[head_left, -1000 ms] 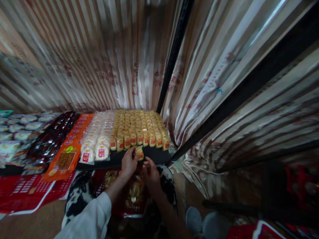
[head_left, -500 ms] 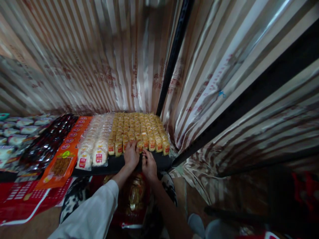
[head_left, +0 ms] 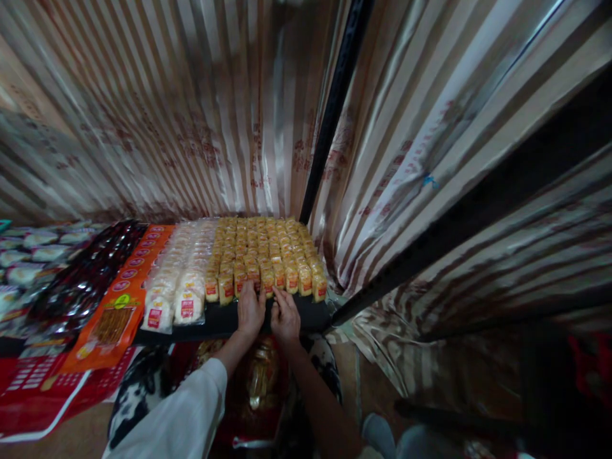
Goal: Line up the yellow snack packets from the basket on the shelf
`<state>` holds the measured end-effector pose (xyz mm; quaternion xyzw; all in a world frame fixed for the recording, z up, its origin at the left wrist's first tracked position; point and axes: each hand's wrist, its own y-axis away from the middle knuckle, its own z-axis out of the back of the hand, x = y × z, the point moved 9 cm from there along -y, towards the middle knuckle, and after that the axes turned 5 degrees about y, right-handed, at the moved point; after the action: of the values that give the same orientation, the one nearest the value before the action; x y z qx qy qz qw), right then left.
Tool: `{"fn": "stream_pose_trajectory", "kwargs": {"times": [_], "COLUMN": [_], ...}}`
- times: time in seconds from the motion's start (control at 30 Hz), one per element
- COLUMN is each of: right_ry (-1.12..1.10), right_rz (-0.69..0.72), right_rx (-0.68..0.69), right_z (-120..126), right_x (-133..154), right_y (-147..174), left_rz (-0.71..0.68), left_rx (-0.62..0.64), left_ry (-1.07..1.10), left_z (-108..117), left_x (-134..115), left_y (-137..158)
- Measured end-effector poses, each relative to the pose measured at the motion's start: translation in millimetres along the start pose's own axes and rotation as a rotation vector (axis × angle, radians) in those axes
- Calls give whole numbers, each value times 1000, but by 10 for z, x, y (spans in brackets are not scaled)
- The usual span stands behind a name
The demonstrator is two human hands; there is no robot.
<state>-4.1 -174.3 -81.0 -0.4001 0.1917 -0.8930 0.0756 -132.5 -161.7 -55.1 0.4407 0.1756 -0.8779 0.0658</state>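
Small yellow wrapped snack packets with red labels stand in close rows on a black shelf. My left hand is at the front row, its outstretched fingertips against the packets and its thumb apart. Just to its right, my right hand reaches up with fingers stretched out, their tips by the lower edge of a front packet. That packet sits between the two hands, upright in its row. Neither hand visibly lifts anything; the exact fingertip contact is too small to make out.
Left of the yellow rows are white round packets, an orange snack bag, dark shiny packets and white packs. Below the shelf, a red bag holds more gold-wrapped packets. Black metal posts and striped curtains enclose the shelf.
My left hand has drawn down and back a little, off the packet tops to their front. My right hand has barely moved. The view has shifted slightly.
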Motion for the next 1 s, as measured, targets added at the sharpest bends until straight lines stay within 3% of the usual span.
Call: {"fn": "stream_pose_trajectory", "kwargs": {"times": [0.67, 0.83, 1.0], "right_ry": [117, 81, 11], "right_rz": [-1, -26, 21], "right_rx": [43, 33, 21], "right_z": [-73, -31, 9], "right_x": [53, 86, 122], "right_y": [-16, -12, 3], "left_rz": [-26, -31, -111], "left_rx": [22, 40, -26], "left_ry": [-31, -5, 17], "left_z": [-181, -108, 127], "left_x": [157, 132, 147], "left_y": [29, 90, 350]}}
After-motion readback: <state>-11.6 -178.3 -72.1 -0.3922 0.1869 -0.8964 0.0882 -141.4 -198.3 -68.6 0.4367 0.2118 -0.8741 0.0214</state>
